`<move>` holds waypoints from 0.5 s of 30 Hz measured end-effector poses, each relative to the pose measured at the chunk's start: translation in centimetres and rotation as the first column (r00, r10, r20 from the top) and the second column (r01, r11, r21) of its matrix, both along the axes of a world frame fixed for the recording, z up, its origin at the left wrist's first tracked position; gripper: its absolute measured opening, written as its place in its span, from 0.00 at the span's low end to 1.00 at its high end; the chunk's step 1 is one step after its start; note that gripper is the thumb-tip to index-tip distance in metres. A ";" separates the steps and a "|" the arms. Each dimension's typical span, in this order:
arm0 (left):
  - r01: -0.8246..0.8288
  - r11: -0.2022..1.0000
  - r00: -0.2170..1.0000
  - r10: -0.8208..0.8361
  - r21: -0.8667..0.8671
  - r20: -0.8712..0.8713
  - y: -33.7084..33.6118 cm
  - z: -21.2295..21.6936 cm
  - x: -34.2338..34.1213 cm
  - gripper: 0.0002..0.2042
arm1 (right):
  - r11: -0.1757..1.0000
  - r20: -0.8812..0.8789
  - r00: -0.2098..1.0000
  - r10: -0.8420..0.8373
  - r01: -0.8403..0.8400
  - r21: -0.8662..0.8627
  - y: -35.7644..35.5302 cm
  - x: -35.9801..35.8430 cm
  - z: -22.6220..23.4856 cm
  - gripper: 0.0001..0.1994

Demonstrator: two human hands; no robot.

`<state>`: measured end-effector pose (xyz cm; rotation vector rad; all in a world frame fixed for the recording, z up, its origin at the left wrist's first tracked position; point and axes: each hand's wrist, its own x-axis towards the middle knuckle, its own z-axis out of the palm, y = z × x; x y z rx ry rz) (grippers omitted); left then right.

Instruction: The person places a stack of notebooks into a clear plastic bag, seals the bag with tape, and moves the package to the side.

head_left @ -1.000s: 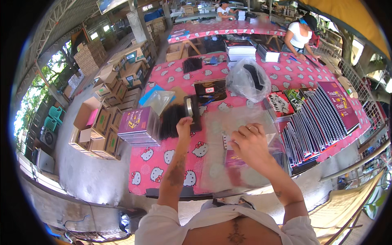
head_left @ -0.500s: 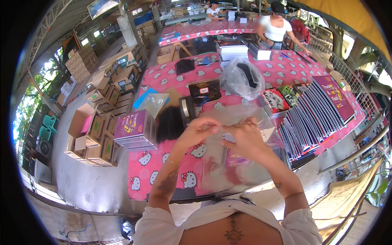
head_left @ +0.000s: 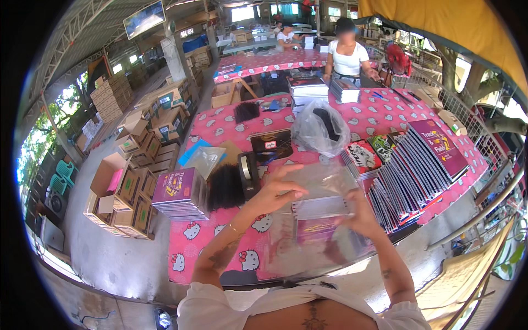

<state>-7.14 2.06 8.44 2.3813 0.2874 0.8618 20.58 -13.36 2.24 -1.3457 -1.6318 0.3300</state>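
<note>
In front of me on the pink table lies a purple-covered notebook with white pages showing, among clear plastic sheeting. My left hand hovers at the plastic's left side, its fingers apart and nothing in them. At the right edge of the notebook and plastic is my right hand; its fingers are smeared by motion, so their grip cannot be made out. A tape dispenser stands just beyond my left hand, beside a bundle of black strips.
Spiral-bound notebooks fan out on the right. A notebook stack stands on the left. Farther back are a clear plastic bag, a dark box and more stacked books. A co-worker stands across the table. Cartons line the floor.
My hands, close together before, have moved apart, the right one back toward me. The notebook and plastic between them show more plainly. The co-worker has straightened up and shifted left in view.
</note>
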 end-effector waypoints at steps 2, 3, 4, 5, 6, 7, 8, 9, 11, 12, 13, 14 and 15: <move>-0.013 1.000 1.000 0.013 0.021 -0.011 -0.2 -0.2 1.1 0.07 | 0.989 0.174 0.974 0.145 -0.144 -0.018 0.6 -1.4 0.3 0.32; -0.023 0.999 1.000 0.024 0.047 -0.017 -0.2 -0.2 1.5 0.07 | 0.967 0.238 0.938 0.254 -0.249 -0.050 0.8 -1.4 0.8 0.32; -0.021 0.999 1.000 0.021 0.050 -0.016 -0.2 -0.2 1.7 0.07 | 0.935 0.303 0.885 0.355 -0.345 -0.087 0.9 -1.1 1.3 0.32; -0.057 0.997 0.998 0.057 0.044 0.009 -0.2 -0.4 1.8 0.07 | 0.936 0.305 0.885 0.352 -0.343 -0.085 0.8 -0.6 1.6 0.32; -0.095 0.995 0.995 0.093 0.036 0.034 -0.3 -0.6 2.0 0.06 | 0.954 0.266 0.916 0.301 -0.283 -0.102 0.6 -0.1 1.8 0.33; -0.091 0.995 0.995 0.090 0.035 0.038 -0.5 -0.9 2.4 0.06 | 0.967 0.230 0.942 0.246 -0.222 -0.126 0.4 0.4 2.0 0.35; -0.094 0.991 0.995 0.091 0.095 0.042 -0.7 -1.3 2.8 0.06 | 0.967 0.233 0.941 0.244 -0.219 -0.127 0.5 0.2 2.0 0.35; -0.099 0.983 0.995 0.093 0.154 0.046 -0.8 -1.5 3.3 0.06 | 0.954 0.395 0.869 0.299 -0.265 -0.141 0.7 -0.6 1.9 0.37; -0.088 0.978 0.996 0.083 0.189 0.030 -0.9 -2.5 4.8 0.06 | 0.933 0.537 0.764 0.357 -0.318 -0.168 1.1 -1.3 1.9 0.39; -0.072 0.971 0.997 0.071 0.226 0.014 -1.0 -2.9 5.4 0.06 | 0.929 0.558 0.743 0.371 -0.294 -0.226 1.5 -1.2 1.9 0.39; -0.068 0.972 0.998 0.068 0.226 0.012 -0.9 -3.0 5.8 0.06 | 0.925 0.577 0.724 0.377 -0.259 -0.279 1.8 -1.0 2.0 0.39; -0.082 0.964 0.996 0.089 0.252 -0.018 -0.9 -3.0 6.2 0.05 | 0.925 0.575 0.727 0.376 -0.257 -0.279 1.8 -0.9 1.9 0.39; -0.095 0.956 0.993 0.112 0.278 -0.046 -0.9 -3.1 6.6 0.04 | 0.924 0.543 0.749 0.380 -0.274 -0.268 1.8 -0.9 1.8 0.38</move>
